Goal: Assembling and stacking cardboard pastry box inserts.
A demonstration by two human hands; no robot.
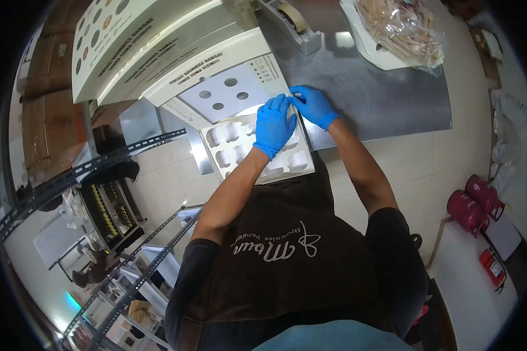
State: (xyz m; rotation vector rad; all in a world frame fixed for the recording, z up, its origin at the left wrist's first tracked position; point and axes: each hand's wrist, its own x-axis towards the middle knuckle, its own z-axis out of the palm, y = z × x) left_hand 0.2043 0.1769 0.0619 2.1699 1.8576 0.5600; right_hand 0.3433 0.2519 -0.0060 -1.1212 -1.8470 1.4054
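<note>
A white cardboard box (219, 82) stands with its lid raised at the front edge of the steel table. Round holes pierce the lid's inner panel. In its base lies a white insert (240, 153) with several rounded cut-outs. My left hand (273, 126), in a blue glove, reaches across the insert, fingers closed together at the box's right rear corner. Also gloved in blue, my right hand (315, 108) grips the outside of that same corner, thumb and fingers pinched on the cardboard edge. The fingertips of both hands nearly meet, and the cardboard between them is mostly hidden.
Behind the open box stand more white boxes (120, 47). A grey tape dispenser (295, 26) sits on the steel table (386, 105), near a white tray (366, 50) with a plastic bag of wooden utensils (401, 29). Metal shelving (93, 164) is at left; maroon gas cylinders (468, 212) are at right.
</note>
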